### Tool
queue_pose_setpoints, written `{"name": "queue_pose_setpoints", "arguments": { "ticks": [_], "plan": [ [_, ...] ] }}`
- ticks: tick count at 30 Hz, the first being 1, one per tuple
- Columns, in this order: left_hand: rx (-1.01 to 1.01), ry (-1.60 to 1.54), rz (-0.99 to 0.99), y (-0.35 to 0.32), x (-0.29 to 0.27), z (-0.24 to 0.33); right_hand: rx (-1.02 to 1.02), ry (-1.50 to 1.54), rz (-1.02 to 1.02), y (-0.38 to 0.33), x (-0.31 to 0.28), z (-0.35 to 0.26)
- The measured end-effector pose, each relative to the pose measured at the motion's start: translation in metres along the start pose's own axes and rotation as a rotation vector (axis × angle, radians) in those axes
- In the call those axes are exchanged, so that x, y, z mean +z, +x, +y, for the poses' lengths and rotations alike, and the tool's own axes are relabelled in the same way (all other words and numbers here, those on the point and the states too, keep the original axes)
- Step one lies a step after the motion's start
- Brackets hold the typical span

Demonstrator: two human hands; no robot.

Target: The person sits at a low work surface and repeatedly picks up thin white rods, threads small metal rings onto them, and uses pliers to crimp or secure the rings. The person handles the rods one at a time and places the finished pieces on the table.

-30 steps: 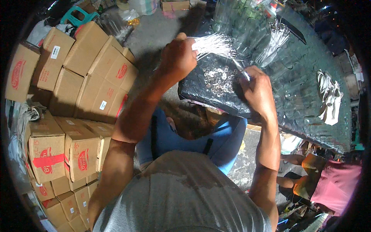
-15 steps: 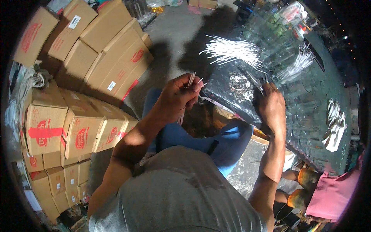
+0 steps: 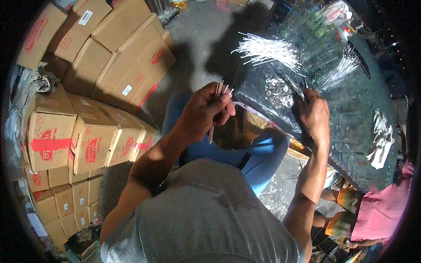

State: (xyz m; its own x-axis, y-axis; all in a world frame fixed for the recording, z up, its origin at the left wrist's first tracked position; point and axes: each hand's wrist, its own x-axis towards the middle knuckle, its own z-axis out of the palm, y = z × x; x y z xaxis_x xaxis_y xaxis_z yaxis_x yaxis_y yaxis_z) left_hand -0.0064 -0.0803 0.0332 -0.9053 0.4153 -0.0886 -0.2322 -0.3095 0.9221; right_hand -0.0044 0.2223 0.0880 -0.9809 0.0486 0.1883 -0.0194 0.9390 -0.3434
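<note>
My left hand [image 3: 208,111] is closed around several thin pale rods [image 3: 211,133], whose whitish tips poke out above the fingers. Over the black plastic sheet [image 3: 254,90], my right hand [image 3: 314,111] grips a slim metal tool with two pointed arms [image 3: 294,86]. It looks like pliers, but its handles are hidden in the palm. Just left of that tool lies a heap of small shiny curved metal pieces [image 3: 279,92]. Beyond them a pile of thin white rods [image 3: 267,50] is spread out, and a second white bundle [image 3: 340,72] lies farther right.
Stacked cardboard boxes [image 3: 94,140] stand along my left. On the dark table [image 3: 351,118] at the right lie a crumpled white glove or cloth [image 3: 379,142] and a plastic bag [image 3: 337,12]. A person in pink [image 3: 379,206] is at the lower right.
The tool in my right hand now shows its two arms apart beside the metal pieces. My left hand keeps the rods with little movement. The view has shifted slightly.
</note>
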Motion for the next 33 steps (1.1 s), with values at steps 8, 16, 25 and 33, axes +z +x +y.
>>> {"name": "queue_pose_setpoints", "arguments": {
  "ticks": [8, 16, 25, 33],
  "plan": [
    [0.025, 0.052, -0.005, 0.002, 0.005, 0.009, -0.046, -0.031, -0.021, -0.005, 0.002, 0.002],
    [0.122, 0.284, -0.065, 0.008, 0.016, 0.009, 0.139, 0.771, 0.267, -0.023, 0.026, -0.015],
    [0.261, 0.336, -0.002, 0.005, 0.032, -0.002, 0.093, 1.555, -0.011, -0.034, 0.069, -0.088],
    [0.301, 0.383, 0.064, 0.006, 0.034, -0.003, 0.056, 1.332, 0.130, -0.038, 0.070, -0.104]
  ]
}}
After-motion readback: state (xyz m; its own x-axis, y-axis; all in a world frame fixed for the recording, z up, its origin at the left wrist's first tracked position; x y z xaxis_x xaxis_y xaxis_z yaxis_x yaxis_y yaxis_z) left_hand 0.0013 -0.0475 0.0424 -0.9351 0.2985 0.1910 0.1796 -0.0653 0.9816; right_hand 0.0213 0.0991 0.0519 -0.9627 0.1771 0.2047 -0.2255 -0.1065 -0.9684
